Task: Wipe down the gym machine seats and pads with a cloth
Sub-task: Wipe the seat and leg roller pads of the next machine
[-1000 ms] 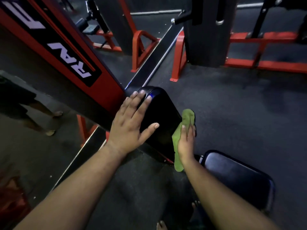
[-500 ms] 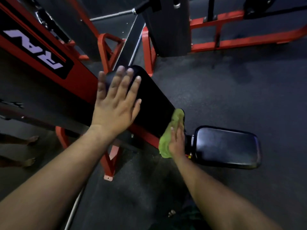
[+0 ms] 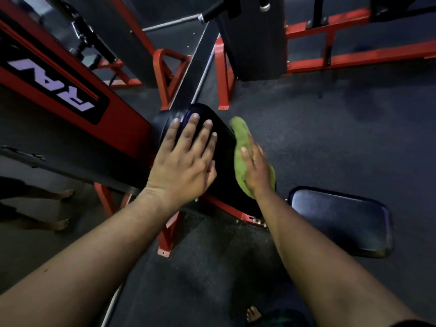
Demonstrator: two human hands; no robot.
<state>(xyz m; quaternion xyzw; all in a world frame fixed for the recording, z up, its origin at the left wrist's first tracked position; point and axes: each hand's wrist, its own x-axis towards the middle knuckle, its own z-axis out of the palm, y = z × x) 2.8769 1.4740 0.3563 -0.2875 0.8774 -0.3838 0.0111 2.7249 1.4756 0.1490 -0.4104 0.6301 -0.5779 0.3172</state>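
Observation:
A black padded back rest (image 3: 223,147) slopes up from the red machine frame (image 3: 122,119). My left hand (image 3: 186,159) lies flat on its upper left part with the fingers straight. My right hand (image 3: 254,171) presses a green cloth (image 3: 240,147) against the pad's right edge, fingers stretched out over the cloth; the hand is blurred by motion. The black seat pad (image 3: 339,220) sits low to the right, apart from both hands.
A second red-framed machine with a black pad (image 3: 257,41) stands behind. Red floor brackets (image 3: 169,74) lie beyond the back rest. Dark rubber floor (image 3: 330,128) spreads to the right. A mirror at left shows bare feet (image 3: 61,223). My foot (image 3: 253,313) shows below.
My right hand has slid the green cloth up the pad's right edge from near its bottom. My left hand stays flat on the pad. The view has shifted slightly.

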